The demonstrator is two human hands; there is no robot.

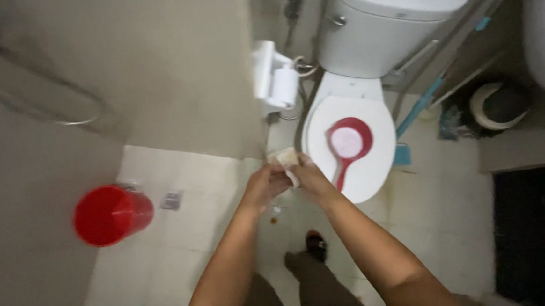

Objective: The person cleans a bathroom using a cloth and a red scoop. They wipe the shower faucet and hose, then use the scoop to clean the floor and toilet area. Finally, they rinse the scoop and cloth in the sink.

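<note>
Head view: a pale cloth (286,161) is pinched between left hand (265,187) and right hand (309,179), just before the red dipper (348,144), nothing wiped yet.

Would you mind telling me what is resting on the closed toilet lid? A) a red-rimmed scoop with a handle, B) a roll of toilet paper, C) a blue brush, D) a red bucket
A: a red-rimmed scoop lies on the white toilet lid, its handle pointing toward the person, while the red bucket stands on the floor far to the left.
</note>
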